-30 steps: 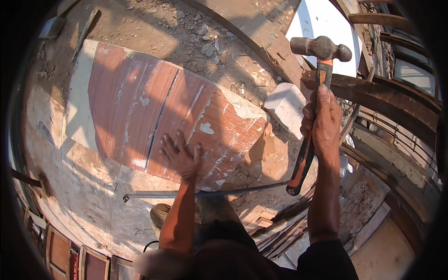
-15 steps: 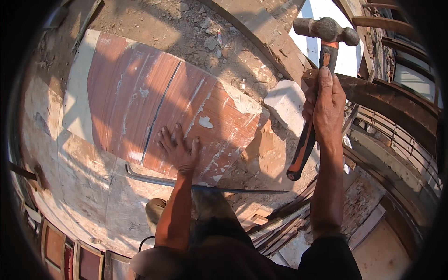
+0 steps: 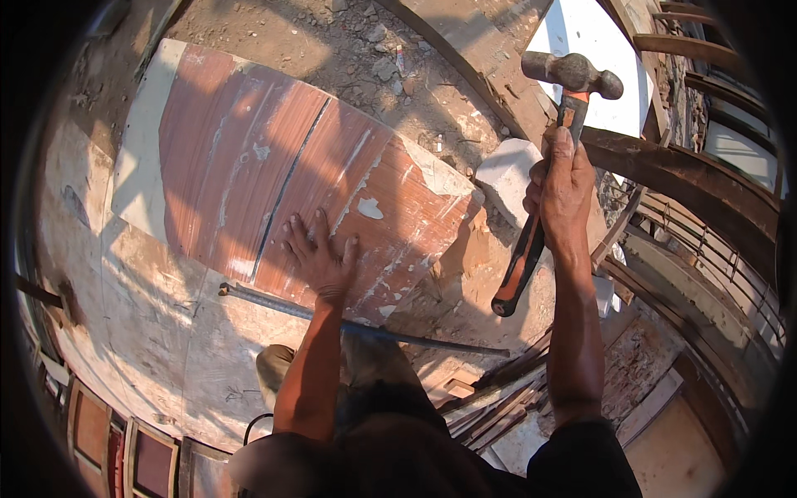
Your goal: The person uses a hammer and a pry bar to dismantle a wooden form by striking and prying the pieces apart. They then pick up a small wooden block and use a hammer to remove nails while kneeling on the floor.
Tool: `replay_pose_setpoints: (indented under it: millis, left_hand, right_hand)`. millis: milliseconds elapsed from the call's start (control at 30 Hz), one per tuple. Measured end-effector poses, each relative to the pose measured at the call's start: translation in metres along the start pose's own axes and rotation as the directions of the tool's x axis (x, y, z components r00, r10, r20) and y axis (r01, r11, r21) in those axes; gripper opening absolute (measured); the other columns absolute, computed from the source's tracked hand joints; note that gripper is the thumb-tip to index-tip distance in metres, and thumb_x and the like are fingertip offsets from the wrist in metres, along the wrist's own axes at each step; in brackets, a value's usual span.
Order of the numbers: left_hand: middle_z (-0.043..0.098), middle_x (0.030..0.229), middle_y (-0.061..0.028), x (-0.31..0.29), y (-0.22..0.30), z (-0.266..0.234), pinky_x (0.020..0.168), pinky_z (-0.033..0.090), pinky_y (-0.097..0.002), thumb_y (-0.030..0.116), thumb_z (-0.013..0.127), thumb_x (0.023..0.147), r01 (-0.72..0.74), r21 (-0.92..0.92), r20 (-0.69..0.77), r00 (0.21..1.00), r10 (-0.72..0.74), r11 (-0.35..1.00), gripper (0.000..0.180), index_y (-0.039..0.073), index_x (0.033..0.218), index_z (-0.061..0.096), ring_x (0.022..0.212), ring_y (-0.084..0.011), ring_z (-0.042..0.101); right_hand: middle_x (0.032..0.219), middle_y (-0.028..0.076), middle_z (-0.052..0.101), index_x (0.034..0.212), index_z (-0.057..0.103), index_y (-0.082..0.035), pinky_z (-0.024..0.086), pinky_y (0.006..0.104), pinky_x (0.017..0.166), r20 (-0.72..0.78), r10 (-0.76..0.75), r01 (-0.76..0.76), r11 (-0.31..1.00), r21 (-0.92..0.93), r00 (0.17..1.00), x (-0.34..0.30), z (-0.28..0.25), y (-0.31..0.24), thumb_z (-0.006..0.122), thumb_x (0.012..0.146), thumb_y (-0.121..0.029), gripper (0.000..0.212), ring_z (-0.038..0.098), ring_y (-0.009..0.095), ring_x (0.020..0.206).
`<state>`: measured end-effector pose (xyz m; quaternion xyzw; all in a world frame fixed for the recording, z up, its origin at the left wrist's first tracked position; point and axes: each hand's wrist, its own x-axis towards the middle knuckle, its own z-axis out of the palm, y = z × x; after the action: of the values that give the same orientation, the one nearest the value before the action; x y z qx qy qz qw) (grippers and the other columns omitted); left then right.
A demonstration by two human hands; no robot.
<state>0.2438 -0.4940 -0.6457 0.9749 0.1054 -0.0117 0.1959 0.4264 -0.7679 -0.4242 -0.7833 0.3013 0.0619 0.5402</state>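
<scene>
My right hand (image 3: 563, 189) is raised and shut on the orange-and-black handle of a ball-peen hammer (image 3: 573, 73), whose steel head is up near the top right. My left hand (image 3: 320, 257) lies flat, fingers spread, on a reddish-brown laminate sheet (image 3: 249, 158) with white scuffs and a dark seam. That sheet rests on a pale wooden board (image 3: 158, 332). A thin dark steel rod (image 3: 374, 329) lies across the board just below my left hand.
A white chunk of stone (image 3: 508, 176) sits beside the sheet's right corner, under the hammer. Dirt and rubble (image 3: 357, 41) lie beyond the sheet. Curved wooden beams and railings (image 3: 689, 216) run along the right. Framed wooden panels (image 3: 124, 448) stand at the lower left.
My right hand has kept the hammer raised and shifted slightly. The rod has slid closer under my left hand, which stays pressed on the sheet.
</scene>
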Motion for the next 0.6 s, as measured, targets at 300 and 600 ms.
replay_pose_setpoints:
  millis: [300, 600]
  left_hand:
    - [0.029, 0.163, -0.0238, -0.006, -0.012, 0.004, 0.121, 0.016, -0.062, 0.068, 0.057, 0.09, 0.007, 0.051, -0.008, 1.0, -0.006, 0.999, 0.081, 0.02, 0.155, 0.047, 0.153, -0.0459, 0.022]
    - [0.029, 0.163, -0.0243, -0.003, -0.005, 0.007, 0.121, 0.015, -0.0622, 0.068, 0.059, 0.089, -0.011, 0.005, -0.019, 1.0, 0.011, 1.0, 0.083, 0.02, 0.155, 0.047, 0.153, -0.0459, 0.021]
  right_hand:
    - [0.062, -0.004, 0.041, 0.086, 0.047, -0.013, 0.032, 0.0246, 0.041, 0.116, 0.313, -0.284, 0.935, -0.212, 0.943, -0.009, -0.019, -0.003, 0.051, 0.105, -0.055, 0.046, 0.038, 0.006, 0.047]
    - [0.061, -0.005, 0.04, 0.083, 0.048, -0.012, 0.034, 0.0262, 0.04, 0.328, 0.318, -0.042, 0.772, -0.634, 0.889, 0.017, -0.011, 0.058, 0.049, 0.106, -0.056, 0.049, 0.039, 0.007, 0.047]
